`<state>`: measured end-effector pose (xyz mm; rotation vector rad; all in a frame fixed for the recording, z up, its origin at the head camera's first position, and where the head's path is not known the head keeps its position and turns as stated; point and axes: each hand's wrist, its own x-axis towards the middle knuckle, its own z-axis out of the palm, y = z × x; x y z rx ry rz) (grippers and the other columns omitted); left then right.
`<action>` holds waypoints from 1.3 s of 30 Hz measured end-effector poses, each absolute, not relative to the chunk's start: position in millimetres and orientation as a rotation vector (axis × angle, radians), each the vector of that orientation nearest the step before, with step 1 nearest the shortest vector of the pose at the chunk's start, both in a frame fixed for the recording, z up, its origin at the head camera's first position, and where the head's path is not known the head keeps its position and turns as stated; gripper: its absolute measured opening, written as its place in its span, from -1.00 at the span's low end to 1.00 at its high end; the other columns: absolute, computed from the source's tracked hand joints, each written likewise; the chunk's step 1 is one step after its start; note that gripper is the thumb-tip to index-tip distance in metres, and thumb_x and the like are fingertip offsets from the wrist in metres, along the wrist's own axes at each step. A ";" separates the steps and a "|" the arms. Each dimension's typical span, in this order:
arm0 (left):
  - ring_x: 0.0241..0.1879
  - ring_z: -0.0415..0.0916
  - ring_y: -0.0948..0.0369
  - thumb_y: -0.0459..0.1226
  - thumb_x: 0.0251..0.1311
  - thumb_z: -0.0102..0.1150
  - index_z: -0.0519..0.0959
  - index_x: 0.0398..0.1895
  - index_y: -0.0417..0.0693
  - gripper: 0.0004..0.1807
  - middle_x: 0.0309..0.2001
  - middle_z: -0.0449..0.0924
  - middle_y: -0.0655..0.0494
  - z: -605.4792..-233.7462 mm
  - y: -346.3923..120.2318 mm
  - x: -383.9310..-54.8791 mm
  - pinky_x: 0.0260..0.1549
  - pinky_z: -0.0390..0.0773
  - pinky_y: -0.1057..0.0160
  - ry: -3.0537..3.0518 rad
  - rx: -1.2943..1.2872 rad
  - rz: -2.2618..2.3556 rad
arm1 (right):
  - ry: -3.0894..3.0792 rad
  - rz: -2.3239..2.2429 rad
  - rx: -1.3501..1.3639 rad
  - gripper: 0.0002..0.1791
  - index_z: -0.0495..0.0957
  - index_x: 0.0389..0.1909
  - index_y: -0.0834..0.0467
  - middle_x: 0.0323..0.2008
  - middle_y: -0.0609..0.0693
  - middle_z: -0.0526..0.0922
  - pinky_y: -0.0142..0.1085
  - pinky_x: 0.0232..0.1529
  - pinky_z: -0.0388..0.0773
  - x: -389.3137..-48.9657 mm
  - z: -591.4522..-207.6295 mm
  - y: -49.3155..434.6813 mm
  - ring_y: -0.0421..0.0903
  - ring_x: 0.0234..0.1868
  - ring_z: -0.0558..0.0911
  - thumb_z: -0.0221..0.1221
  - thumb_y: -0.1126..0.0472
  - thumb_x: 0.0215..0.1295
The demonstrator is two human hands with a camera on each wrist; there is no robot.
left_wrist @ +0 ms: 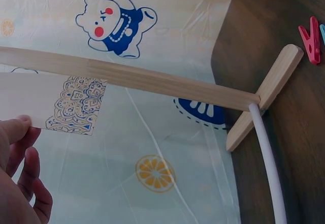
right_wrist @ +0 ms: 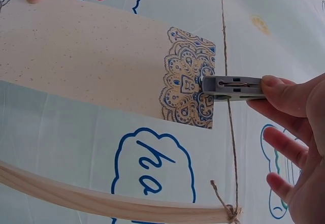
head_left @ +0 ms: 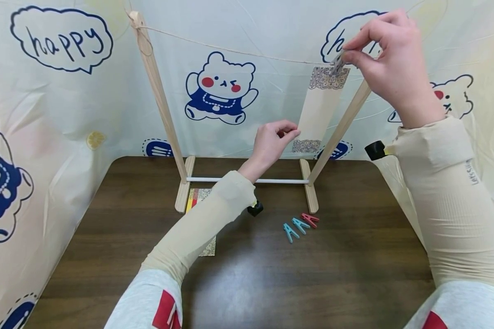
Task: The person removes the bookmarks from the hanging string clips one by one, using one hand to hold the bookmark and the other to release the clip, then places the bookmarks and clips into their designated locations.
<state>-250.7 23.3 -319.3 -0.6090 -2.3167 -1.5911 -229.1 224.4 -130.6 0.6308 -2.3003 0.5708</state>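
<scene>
A long cream paper strip (head_left: 319, 109) with patterned bands at both ends hangs at the right of the rack, by the twine (head_left: 226, 49). My right hand (head_left: 395, 64) pinches a grey clothespin (right_wrist: 236, 85) between thumb and index finger. The pin's jaws are on the strip's top patterned end, and its body crosses the twine in the right wrist view. Lower down, my left hand (head_left: 269, 146) pinches the strip's left edge near the bottom band, its other fingers loosely curled in the left wrist view.
The twine runs between two wooden posts (head_left: 160, 91) joined low down by a white rod (head_left: 288, 181). Two blue clothespins (head_left: 290, 232) and a red one (head_left: 310, 220) lie on the brown table (head_left: 354, 274). Patterned papers (head_left: 195, 195) lie partly under my left forearm. A printed cloth (head_left: 280, 27) hangs behind.
</scene>
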 end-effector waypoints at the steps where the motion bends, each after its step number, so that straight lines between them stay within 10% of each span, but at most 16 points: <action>1: -0.32 0.53 0.21 -0.21 0.40 0.33 0.79 -0.07 -0.07 -0.83 -0.23 0.77 0.10 -319.5 23.2 -250.8 -0.32 0.53 0.36 -2.317 -0.609 -1.590 | -2.297 0.572 0.631 -0.78 0.74 -0.14 0.32 -0.31 -0.61 0.35 -0.25 0.35 0.13 -228.9 -130.7 224.0 -0.56 0.05 0.17 0.32 0.21 0.43; 39: -0.32 0.51 0.20 -0.21 0.41 0.33 0.79 -0.09 -0.08 -0.83 -0.21 0.77 0.09 -337.6 12.7 -239.5 -0.33 0.50 0.36 -2.363 -0.610 -1.585 | -2.278 0.647 0.612 -0.82 0.73 -0.13 0.33 -0.29 -0.58 0.34 -0.42 0.04 0.15 -205.7 -149.6 235.1 -0.53 0.01 0.22 0.39 0.30 0.33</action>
